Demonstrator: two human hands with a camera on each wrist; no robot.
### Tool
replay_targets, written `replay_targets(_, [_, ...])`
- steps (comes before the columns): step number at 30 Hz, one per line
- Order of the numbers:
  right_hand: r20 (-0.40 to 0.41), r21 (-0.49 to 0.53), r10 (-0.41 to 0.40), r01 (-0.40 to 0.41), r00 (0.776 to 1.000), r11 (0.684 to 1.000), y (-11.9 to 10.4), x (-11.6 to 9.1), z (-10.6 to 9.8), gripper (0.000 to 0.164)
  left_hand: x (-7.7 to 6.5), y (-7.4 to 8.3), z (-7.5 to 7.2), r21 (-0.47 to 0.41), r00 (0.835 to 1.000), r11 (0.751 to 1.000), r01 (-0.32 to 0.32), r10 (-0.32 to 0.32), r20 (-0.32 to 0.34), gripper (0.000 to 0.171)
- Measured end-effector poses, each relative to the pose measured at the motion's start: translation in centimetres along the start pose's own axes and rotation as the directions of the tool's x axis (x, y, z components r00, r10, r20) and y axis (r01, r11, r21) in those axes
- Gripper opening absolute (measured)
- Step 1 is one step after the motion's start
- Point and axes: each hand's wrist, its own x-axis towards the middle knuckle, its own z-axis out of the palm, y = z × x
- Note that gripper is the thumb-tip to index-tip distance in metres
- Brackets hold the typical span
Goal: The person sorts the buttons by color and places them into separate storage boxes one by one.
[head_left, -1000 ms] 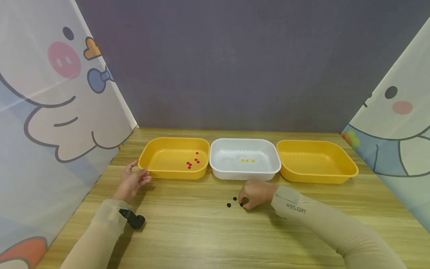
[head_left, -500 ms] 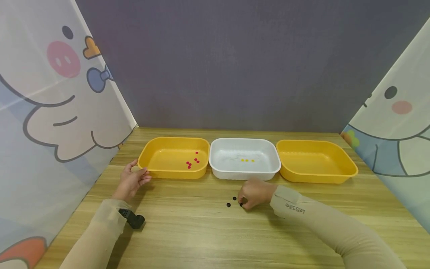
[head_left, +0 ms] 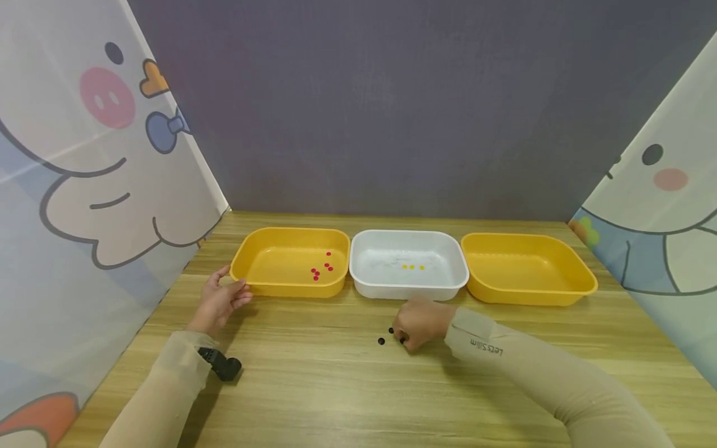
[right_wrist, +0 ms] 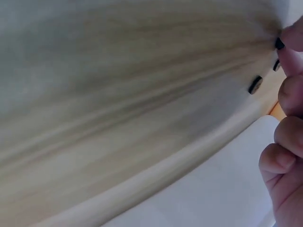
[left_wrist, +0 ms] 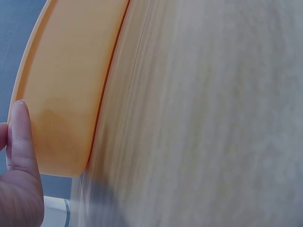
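Note:
My left hand (head_left: 220,301) holds the near left corner of the left yellow tray (head_left: 291,290). In the left wrist view a finger (left_wrist: 21,137) lies along the tray's outer wall, near the rim. Below the white tray (head_left: 409,292), my right hand (head_left: 421,325) pinches a small black button (right_wrist: 279,43) between thumb and index finger, low over the table. Two more black buttons lie to its left in the head view, a nearer button (head_left: 381,341) and a farther button (head_left: 391,330) right at the knuckles.
Several red discs (head_left: 317,273) lie in the left yellow tray. Yellow discs (head_left: 411,267) are in the white tray. A second yellow tray (head_left: 526,298) stands at the right of the row. Printed cloth walls (head_left: 129,205) flank the wooden table (head_left: 313,386).
My right hand has shifted slightly left and its fingers have turned downward over the black button. The left hand and the trays stay as they were.

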Motion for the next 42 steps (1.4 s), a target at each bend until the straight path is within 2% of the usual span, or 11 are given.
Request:
replay_targets(4, [-0.030, 0.007, -0.010, 0.010, 1.000, 1.000, 0.7, -0.1, -0.4, 0.018, 0.3, 0.2, 0.1, 0.003, 1.000, 1.000, -0.014, 0.014, 0.003, 0.077])
replay_targets(8, [-0.110, -0.019, -0.020, 0.018, 0.994, 1.000, 1.3, -0.3, -1.3, 0.011, 0.4, 0.2, 0.1, 0.032, 1.000, 0.999, -0.025, 0.025, 0.010, 0.077])
replay_targets(11, [-0.133, -0.010, -0.009, 0.007, 0.991, 1.000, 1.4, -0.7, -2.1, 0.006, 0.3, -0.1, 0.0, 0.056, 1.000, 0.998, -0.020, 0.020, 0.012, 0.076])
replay_targets(17, [-0.140, -0.010, 0.036, -0.037, 0.990, 0.999, 1.6, -1.2, -2.8, 0.004, 0.3, -0.4, -0.1, 0.061, 1.000, 0.998, -0.026, 0.025, 0.014, 0.076])
replay_targets(25, [-0.184, -0.024, 0.012, -0.017, 0.983, 1.000, 2.2, -1.3, -3.5, 0.008, 0.1, -0.2, -0.1, 0.040, 1.000, 0.999, -0.011, 0.010, 0.010, 0.075])
replay_targets(34, [-0.166, -0.019, 0.074, -0.079, 0.983, 0.997, 3.1, -1.8, -3.9, 0.006, 0.1, -0.2, 0.0, 0.017, 1.000, 1.000, -0.006, 0.006, 0.003, 0.076])
replay_targets(42, [-0.211, -0.047, 0.067, -0.078, 0.975, 0.996, 4.1, -2.5, -4.7, 0.007, 0.1, -0.2, 0.2, 0.012, 1.000, 1.000, -0.018, 0.018, 0.008, 0.075])
